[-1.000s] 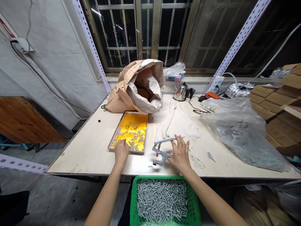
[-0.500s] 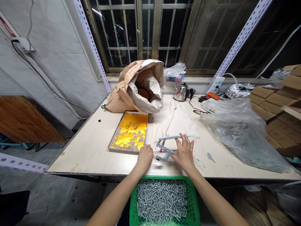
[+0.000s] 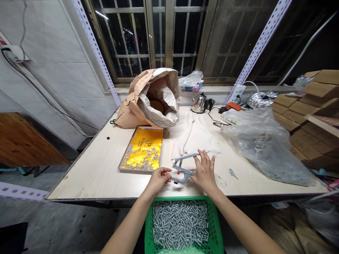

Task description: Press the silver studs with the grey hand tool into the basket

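Note:
My right hand (image 3: 204,169) is wrapped round the handles of grey hand pliers (image 3: 185,174), with a spring between the arms and a small red tip at the jaws. The handles are spread apart. My left hand (image 3: 159,180) pinches a small metal part at the jaw end; its exact shape is too small to make out. Left of the pliers lies a shallow tray (image 3: 137,171) lined with yellow cloth (image 3: 144,141), with small silvery metal pieces (image 3: 148,160) scattered on it. Below my hands, a green basket (image 3: 148,225) holds a heap of silvery, ribbed metal pieces (image 3: 180,224).
A large paper sack (image 3: 127,109) lies open behind the tray. White cloth (image 3: 194,137) is spread behind the pliers. A clear plastic bag (image 3: 265,144) and stacked cardboard boxes (image 3: 296,120) are at the right. A steel kettle (image 3: 199,103) stands at the back.
My left hand has moved from the tray's near corner to the plier jaws, its fingers now in a pinch. My right hand still holds the pliers. The view has shifted slightly.

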{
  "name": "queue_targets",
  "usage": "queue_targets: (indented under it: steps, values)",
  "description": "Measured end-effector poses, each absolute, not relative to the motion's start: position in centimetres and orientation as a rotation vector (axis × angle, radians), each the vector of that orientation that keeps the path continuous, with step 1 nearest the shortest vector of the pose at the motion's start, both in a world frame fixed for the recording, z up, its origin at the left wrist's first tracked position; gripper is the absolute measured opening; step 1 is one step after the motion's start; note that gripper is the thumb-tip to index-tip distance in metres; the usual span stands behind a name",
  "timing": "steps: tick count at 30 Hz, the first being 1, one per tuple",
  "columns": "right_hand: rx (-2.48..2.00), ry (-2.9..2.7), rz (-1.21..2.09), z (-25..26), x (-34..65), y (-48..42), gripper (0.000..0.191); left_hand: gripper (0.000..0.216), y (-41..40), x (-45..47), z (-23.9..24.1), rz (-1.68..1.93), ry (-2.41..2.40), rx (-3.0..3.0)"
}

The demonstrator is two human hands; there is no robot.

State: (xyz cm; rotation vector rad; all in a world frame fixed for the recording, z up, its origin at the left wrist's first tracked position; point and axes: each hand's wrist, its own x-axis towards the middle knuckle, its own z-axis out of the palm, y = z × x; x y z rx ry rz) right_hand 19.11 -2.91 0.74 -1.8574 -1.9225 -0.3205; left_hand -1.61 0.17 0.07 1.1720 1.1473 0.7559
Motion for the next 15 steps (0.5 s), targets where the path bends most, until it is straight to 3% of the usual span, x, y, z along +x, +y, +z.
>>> queue_targets:
  steps: [11, 15]
  values:
    - [-1.791, -1.996, -0.274, 0.2, 17.6, -3.2, 0.051, 0.044, -1.2, -1.8, 0.2, 0.891, 1.048, 0.803]
    - [-1.794, -1.991, -0.271, 0.3, 17.8, -3.1, 0.051, 0.04, -1.4, -2.0, 0.0, 0.869, 1.032, 0.809]
